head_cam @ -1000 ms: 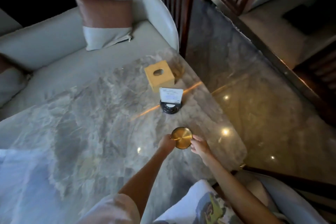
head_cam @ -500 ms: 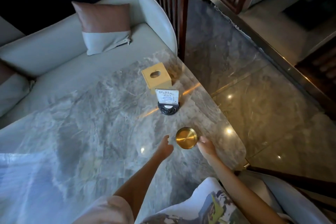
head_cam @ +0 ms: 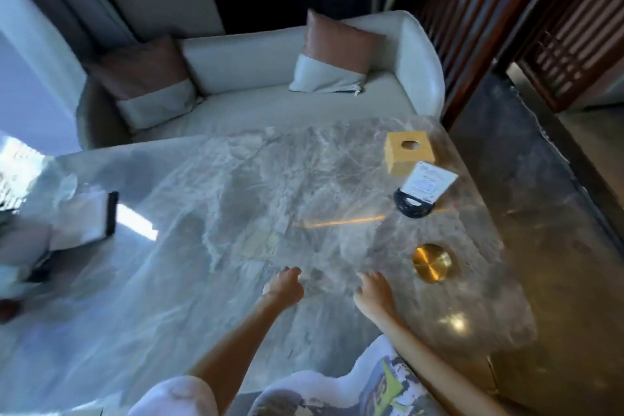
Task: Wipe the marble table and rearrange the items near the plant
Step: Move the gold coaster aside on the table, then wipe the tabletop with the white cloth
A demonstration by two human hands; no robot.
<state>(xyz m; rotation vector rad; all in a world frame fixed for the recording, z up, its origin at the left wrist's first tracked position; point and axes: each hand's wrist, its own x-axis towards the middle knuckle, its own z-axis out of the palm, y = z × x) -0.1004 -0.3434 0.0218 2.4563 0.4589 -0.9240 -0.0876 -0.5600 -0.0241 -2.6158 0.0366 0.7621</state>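
Over the near edge of the marble table, the left hand hovered with its fingers loosely curled and nothing showing in it. The right hand was just beside it, palm down, fingers relaxed and slightly bent, also empty. Neither hand touched any object, and whether either rested on the stone was lost in the blur.

Near the right hand, towards the right end of the table, a small round brass dish sat alone on the marble. Farther back along that end stood a card stand on a black round base, its white card tilted. Just behind it, close or touching, was a wooden tissue box with a round hole in its top. These three made a rough line along the right edge.

At the far left a flat, dark-edged thing, too blurred to name, lay on the table. Beyond the table stood a pale sofa with two brown-and-white cushions.

As a judgement, the arranging at the right end looked done or nearly so, since the items stood in order with both hands off them. No cloth was in sight and no plant could be made out, so the wiping could not be confirmed. The blurred things on the left probably remained to be dealt with.
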